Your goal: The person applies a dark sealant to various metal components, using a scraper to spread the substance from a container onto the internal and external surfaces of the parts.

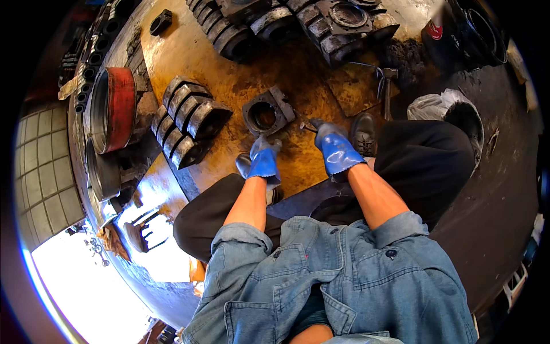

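A grey metal housing, squarish with a round bore through it, rests on the oil-stained yellowish floor. My left hand, in a blue glove, is at its near edge with the fingers closed against it; the exact grip is partly hidden. To the right of the housing, my right hand, gloved the same way, closes round a small dark metal tool. The tool's end points toward the housing, a little apart from it. Most of the tool is covered by the glove, so its kind cannot be made out.
Stacked similar housings stand left, with more stacks at the far side. A lone housing lies far left. Beyond my right shoe is a hammer. A bag-lined bucket is right; a red drum is left.
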Available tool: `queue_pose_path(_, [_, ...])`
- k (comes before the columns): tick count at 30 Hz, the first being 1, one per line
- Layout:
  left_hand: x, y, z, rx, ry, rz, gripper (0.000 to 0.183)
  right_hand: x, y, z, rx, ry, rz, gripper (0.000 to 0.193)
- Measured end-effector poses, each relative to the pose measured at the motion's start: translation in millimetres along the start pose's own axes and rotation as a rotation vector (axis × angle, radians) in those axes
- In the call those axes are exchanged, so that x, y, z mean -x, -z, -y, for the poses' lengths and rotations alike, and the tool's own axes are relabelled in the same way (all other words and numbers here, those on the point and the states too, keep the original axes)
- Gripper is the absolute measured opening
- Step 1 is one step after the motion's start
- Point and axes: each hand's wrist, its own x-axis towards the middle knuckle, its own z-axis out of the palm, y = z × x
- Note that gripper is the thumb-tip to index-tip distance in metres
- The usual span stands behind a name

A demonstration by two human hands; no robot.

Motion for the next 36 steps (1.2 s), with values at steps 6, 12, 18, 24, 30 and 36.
queue_pose_path(6, [-16.2,-6.6,7.9,0.031,-0.111,-0.01,0.064,-53.0,-29.2,-2.0,0.079,-0.067,0.167,0.029])
queue_pose_path(12, [-22.8,-14.8,25.9,0.051,-0.145,-0.065,0.063,-29.6,-15.7,8.8,-0.005,-0.072,0.191,0.032])
queue_pose_path(18, [-20.4,-9.2,15.7,-0.002,-0.076,-0.016,0.064,-18.6,-19.8,8.3,-0.324,-0.076,-0.047,0.036])
queue_pose_path(24, [-28.4,-14.2,16.4,0.011,-0.064,0.047,0.073,-38.5,-53.6,1.0,-0.632,-0.004,-0.313,0.039])
queue_pose_path(30, [-31.2,-18.8,14.1,-0.098,-0.05,0.049,0.074,-46.4,-28.0,4.9,-0.267,0.008,-0.13,0.027])
queue_pose_path(36, [-56.9,-49.1,48.9,-0.038,-0.108,0.007,0.068,-71.4,-56.6,16.0,-0.286,0.073,-0.169,0.053])
